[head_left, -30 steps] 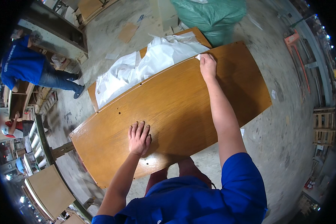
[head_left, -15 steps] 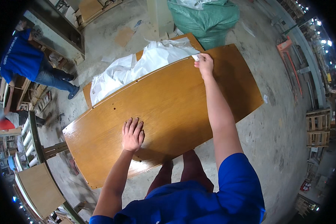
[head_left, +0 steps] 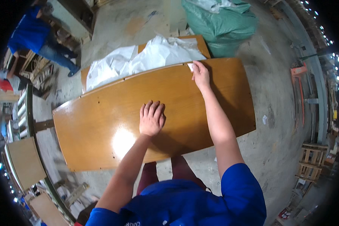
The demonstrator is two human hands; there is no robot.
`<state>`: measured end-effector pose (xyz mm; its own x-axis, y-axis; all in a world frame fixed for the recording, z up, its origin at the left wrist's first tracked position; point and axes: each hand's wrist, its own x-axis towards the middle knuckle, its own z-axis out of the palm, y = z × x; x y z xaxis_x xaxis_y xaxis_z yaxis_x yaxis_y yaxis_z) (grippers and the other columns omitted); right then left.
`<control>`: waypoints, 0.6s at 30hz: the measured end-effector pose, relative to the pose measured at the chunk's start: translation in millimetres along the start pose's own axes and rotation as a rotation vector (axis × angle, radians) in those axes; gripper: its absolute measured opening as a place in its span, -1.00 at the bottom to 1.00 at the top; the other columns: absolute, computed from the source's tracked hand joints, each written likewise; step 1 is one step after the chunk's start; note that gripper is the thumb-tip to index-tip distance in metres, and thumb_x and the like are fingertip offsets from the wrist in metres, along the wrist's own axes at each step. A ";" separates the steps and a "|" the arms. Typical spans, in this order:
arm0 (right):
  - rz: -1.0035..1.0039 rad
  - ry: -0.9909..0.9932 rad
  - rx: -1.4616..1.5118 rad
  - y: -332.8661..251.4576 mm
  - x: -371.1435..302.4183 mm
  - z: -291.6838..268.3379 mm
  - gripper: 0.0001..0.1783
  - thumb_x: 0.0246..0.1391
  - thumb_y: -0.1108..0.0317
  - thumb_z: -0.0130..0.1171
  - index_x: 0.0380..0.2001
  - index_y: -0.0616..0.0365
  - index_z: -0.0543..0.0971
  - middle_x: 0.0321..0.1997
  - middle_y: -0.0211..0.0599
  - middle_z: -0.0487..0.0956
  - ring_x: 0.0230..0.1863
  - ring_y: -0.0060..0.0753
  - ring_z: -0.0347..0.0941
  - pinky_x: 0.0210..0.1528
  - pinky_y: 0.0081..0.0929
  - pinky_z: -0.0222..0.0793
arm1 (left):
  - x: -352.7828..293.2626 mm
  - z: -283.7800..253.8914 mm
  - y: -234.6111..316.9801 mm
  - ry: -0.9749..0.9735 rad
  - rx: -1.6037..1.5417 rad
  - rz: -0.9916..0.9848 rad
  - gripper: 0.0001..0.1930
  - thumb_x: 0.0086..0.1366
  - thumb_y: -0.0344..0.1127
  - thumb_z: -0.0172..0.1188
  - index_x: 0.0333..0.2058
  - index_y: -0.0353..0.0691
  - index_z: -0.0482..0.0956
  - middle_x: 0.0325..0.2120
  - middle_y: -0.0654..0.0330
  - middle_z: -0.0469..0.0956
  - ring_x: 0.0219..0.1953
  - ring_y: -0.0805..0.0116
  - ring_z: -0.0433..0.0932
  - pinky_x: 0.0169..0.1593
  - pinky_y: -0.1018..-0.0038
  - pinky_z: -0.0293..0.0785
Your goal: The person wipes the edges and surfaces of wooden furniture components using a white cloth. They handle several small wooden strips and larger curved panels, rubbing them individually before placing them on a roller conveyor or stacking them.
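Note:
A long glossy brown wooden panel, slightly curved at its edges and dotted with small dark holes, lies across in front of me. My left hand rests flat on its middle, fingers stretched out, holding nothing. At the far edge, right of the middle, my right hand pinches a small white folded piece against that edge. Whether the piece is paper, cloth or an abrasive cannot be made out. Crumpled white sheeting lies just beyond the edge, on another brown panel.
A large green sack stands past the far right corner. At the left are a roller conveyor and a tan board. A co-worker in a blue shirt bends at the far left. An orange pallet jack and wooden pallets stand right.
My right hand has slid left along the panel's far edge with the white piece. My left hand has shifted right across the panel. The whole view has turned somewhat.

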<state>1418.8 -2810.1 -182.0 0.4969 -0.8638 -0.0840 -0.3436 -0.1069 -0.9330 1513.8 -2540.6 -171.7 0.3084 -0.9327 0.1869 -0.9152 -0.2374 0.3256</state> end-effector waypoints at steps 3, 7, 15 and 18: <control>-0.254 0.141 -0.207 -1.9 4.2 3.2 -0.65 0.12 0.33 -0.03 -0.06 0.28 0.38 -0.26 -0.02 0.51 -0.32 -0.22 0.47 -0.31 -0.32 0.41 | 4.7 -0.3 3.4 -0.022 0.033 -0.009 -0.58 0.10 -0.24 0.01 -0.01 -0.06 0.36 0.02 0.19 0.30 0.14 0.11 0.16 0.22 0.11 -0.01; -0.387 0.141 -0.236 3.2 12.8 9.9 -0.72 0.12 0.33 -0.06 -0.16 0.27 0.42 -0.20 0.08 0.48 -0.15 0.11 0.40 -0.11 -0.17 0.33 | 2.0 2.6 2.3 -0.024 0.052 -0.022 -0.59 0.10 -0.25 0.02 -0.02 -0.05 0.37 0.02 0.21 0.30 0.14 0.12 0.16 0.22 0.12 0.00; -0.393 0.078 -0.381 2.2 19.7 4.2 -0.75 0.13 0.31 -0.06 -0.21 0.26 0.42 -0.21 0.03 0.48 -0.19 0.07 0.42 -0.17 -0.17 0.36 | 7.1 3.5 6.8 -0.032 0.042 -0.027 -0.61 0.11 -0.26 0.03 -0.03 -0.05 0.38 0.01 0.21 0.31 0.13 0.10 0.17 0.21 0.12 0.01; -0.364 0.053 -0.423 -1.5 19.9 5.1 -0.77 0.13 0.31 -0.07 -0.24 0.26 0.42 -0.22 0.03 0.48 -0.21 0.06 0.43 -0.19 -0.17 0.37 | 7.3 3.7 6.4 -0.026 0.040 -0.025 -0.62 0.11 -0.27 0.03 -0.04 -0.07 0.39 0.01 0.19 0.32 0.13 0.09 0.18 0.20 0.11 0.03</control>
<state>1433.3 -2824.6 -184.0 0.6060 -0.7566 0.2455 -0.4526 -0.5817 -0.6758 1509.3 -2550.0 -171.7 0.3247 -0.9331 0.1546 -0.9171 -0.2707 0.2926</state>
